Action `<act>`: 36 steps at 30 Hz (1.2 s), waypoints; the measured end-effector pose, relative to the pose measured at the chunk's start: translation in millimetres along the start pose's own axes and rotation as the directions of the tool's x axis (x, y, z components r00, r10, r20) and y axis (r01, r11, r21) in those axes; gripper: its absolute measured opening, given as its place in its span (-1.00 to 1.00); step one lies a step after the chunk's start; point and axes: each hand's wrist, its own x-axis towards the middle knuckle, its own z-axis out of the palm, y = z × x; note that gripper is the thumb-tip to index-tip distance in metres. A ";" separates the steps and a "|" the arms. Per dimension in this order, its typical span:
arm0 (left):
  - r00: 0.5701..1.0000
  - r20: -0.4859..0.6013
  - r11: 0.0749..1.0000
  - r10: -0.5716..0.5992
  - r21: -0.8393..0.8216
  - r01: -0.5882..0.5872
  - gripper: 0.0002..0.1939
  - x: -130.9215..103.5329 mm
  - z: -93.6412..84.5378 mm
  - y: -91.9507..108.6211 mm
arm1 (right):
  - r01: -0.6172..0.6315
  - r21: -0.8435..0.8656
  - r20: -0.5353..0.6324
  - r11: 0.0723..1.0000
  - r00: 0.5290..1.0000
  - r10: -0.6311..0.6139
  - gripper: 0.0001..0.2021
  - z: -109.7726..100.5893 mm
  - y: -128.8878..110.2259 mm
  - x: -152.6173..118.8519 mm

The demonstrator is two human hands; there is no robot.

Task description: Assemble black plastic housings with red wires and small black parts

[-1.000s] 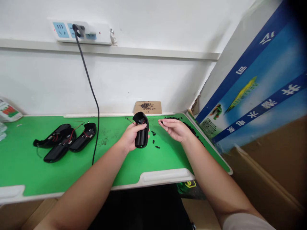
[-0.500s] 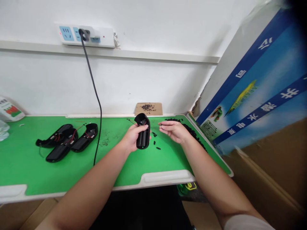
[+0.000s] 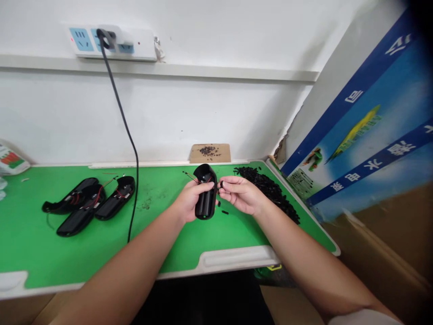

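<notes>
My left hand point(image 3: 192, 198) is wrapped round a black plastic housing point(image 3: 204, 203), its thumb across the front. The housing stands nearly upright above the table, with thin red and dark wires sticking out at its upper left. Close to its right side, my right hand point(image 3: 241, 194) pinches a small black piece point(image 3: 221, 184) between thumb and fingertips. Whether that piece touches the housing I cannot tell. Below the hands, a loose small black part point(image 3: 225, 212) lies on the green table. A heap of small black parts point(image 3: 274, 192) spreads behind my right hand and forearm.
Several similar black housings with wires point(image 3: 115, 198) lie at the left. A dark power cable point(image 3: 122, 113) hangs from the power strip point(image 3: 111, 43) across the table. Tiny dark bits rest on a cardboard piece point(image 3: 211, 157) by the wall. A large printed carton point(image 3: 365, 135) stands at the right.
My right hand has come closer to the housing's right side, and the small black piece in its fingertips now shows. The housing sits slightly lower in view. The camera view has shifted a little.
</notes>
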 end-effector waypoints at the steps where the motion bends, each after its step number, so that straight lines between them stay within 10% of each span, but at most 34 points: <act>1: 1.000 -0.002 1.000 -0.007 0.001 0.007 -0.68 -0.1 0.9 0.1 | 0.002 0.019 0.009 1.000 1.000 -0.003 -0.72 1.8 1.2 -0.4; 36: 0.954 -0.081 0.939 0.289 0.218 -0.266 -0.55 -1.4 12.4 -9.2 | 0.101 -0.036 -0.075 0.994 0.992 -0.103 -0.75 14.6 14.2 -3.1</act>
